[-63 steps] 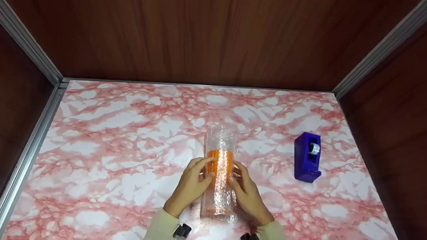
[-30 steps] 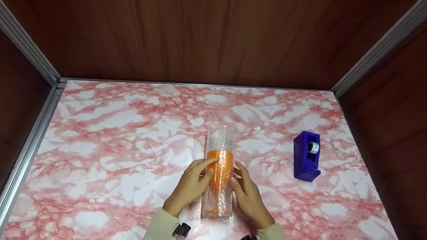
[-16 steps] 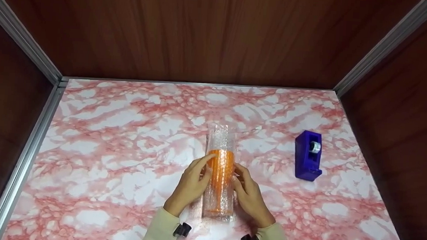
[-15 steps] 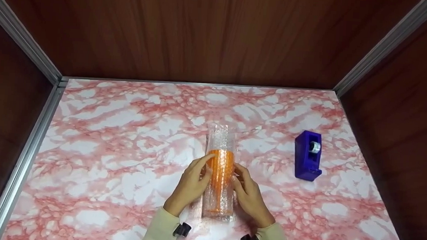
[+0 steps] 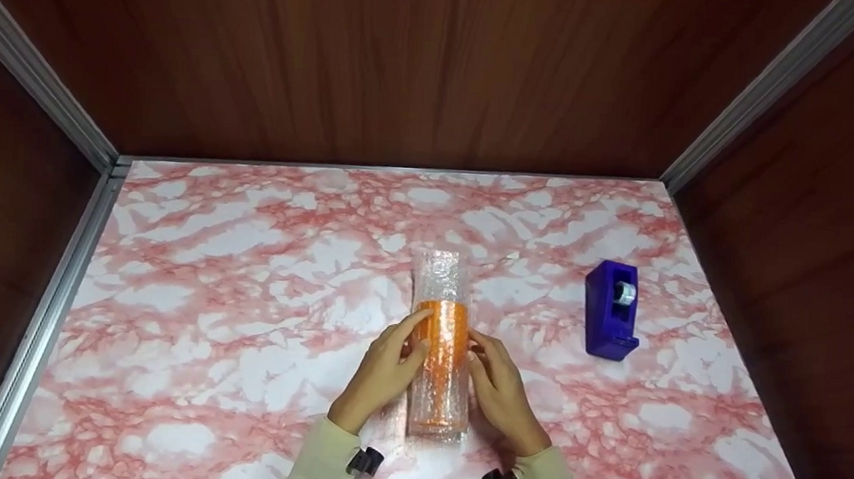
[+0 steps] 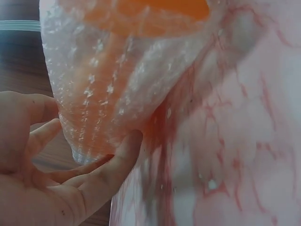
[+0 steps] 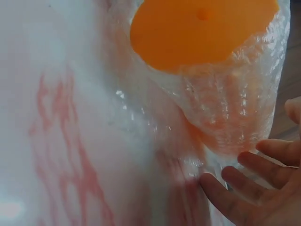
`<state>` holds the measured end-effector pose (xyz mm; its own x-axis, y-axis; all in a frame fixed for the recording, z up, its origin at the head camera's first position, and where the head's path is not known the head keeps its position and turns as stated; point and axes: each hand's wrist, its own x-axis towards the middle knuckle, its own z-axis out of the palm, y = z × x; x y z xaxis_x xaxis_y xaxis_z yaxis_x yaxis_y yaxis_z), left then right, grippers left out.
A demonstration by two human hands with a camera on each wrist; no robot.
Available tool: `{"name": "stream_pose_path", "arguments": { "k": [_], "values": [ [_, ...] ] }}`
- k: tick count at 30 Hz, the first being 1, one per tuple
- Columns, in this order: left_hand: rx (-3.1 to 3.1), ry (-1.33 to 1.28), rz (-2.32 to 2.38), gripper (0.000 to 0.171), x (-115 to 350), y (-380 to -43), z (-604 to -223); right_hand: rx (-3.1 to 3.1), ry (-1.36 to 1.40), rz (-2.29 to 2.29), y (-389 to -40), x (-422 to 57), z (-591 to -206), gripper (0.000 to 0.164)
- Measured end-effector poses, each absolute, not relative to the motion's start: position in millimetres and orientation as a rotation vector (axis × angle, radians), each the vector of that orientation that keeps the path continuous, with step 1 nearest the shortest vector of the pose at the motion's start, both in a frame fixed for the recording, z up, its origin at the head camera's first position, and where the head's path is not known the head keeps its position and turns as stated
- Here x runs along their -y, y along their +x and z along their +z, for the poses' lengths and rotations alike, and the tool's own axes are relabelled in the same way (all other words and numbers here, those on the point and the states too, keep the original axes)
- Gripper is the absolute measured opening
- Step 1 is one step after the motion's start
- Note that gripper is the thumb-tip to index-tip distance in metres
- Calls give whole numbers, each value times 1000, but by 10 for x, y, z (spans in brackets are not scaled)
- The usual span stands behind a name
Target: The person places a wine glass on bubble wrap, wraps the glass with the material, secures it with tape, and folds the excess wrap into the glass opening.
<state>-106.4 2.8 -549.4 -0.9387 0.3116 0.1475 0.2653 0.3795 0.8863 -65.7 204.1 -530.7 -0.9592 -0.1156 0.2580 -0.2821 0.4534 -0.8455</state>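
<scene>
An orange goblet (image 5: 445, 331) lies on its side, rolled in clear bubble wrap (image 5: 440, 270), on the marbled table. Its bowl points away from me, and its round orange base (image 7: 202, 37) shows at the near end in the right wrist view. My left hand (image 5: 382, 368) holds the roll's left side, index finger over the bowl and thumb lower down. On the opposite side, my right hand (image 5: 502, 395) grips the roll with thumb and bent fingers. Some fingertips (image 7: 211, 186) are down by the table under the wrap's edge. The roll's underside is hidden.
A purple tape dispenser (image 5: 610, 312) with a clear roll stands to the right on the pink and white table (image 5: 245, 257). Dark wooden panels (image 5: 379, 63) and metal rails (image 5: 39, 302) border the table at the back and sides.
The wrapped goblet has turned a little and shifted slightly right between my hands. Both hands stay around it in nearly the same place. The tape dispenser has not moved.
</scene>
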Motion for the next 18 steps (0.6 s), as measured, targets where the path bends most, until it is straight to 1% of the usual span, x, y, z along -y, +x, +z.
{"name": "stream_pose_path", "arguments": {
  "k": [9, 16, 18],
  "values": [
    [-2566, 461, 1675, 49, -39, -1058, -5488, 2589, 284, 1606, -664, -2061, -5271, 40],
    [-2576, 456, 1674, 49, -4, -1069, -5530, 2547, 251, 1549, -781, -2143, -5650, 34],
    [-2556, 467, 1691, 49, -2, -1077, -5537, 2520, 245, 1592, -781, -2141, -5654, 35]
  ]
}}
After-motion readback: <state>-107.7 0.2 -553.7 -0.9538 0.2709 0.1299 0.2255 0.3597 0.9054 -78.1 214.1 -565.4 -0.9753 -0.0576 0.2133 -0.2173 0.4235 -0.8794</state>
